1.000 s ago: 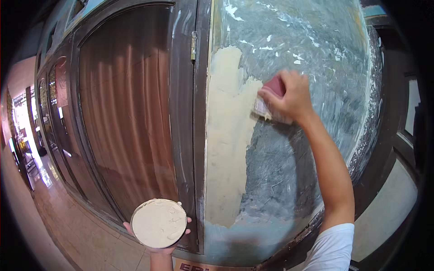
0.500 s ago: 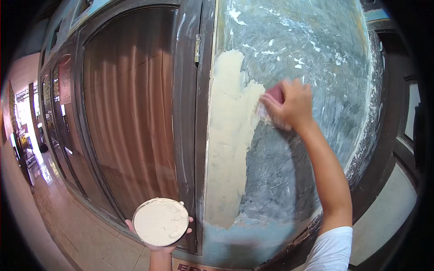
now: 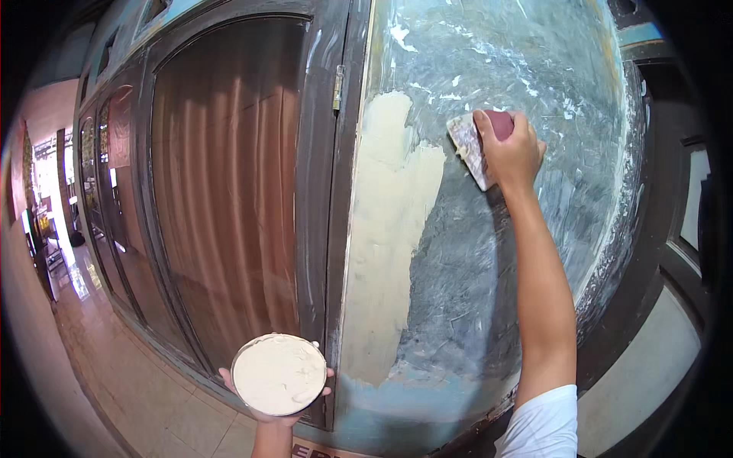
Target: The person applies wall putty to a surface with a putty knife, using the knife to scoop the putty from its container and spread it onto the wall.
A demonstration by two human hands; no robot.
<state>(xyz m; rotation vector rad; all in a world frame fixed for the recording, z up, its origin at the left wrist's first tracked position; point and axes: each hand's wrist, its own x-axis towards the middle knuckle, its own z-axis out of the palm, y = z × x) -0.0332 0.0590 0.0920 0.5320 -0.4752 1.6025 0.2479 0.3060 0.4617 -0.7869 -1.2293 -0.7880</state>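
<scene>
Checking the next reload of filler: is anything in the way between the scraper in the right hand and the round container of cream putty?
Nothing visible. The right hand holds the red-handled flat scraper against the scraped blue-grey wall panel; the left hand holds the round container of cream putty lower left, open air between.

Right arm: raised and extended almost straight, running from a white short sleeve at the lower edge up to the hand. The forearm is bare and near vertical, and the wrist bends slightly back toward the left. Right hand (image 3: pixel 511 149): seen from the back, knuckles uppermost, fingers (image 3: pixel 489 137) curled closed in a firm grip, with the thumb hidden from view. Left arm: only the wrist and a short stretch of forearm enter at the lower edge, held low and close to the body. Left hand (image 3: pixel 275 401): palm upward, cupped, largely hidden from above; fingers (image 3: pixel 327 372) spread, their tips showing on both sides.
</scene>
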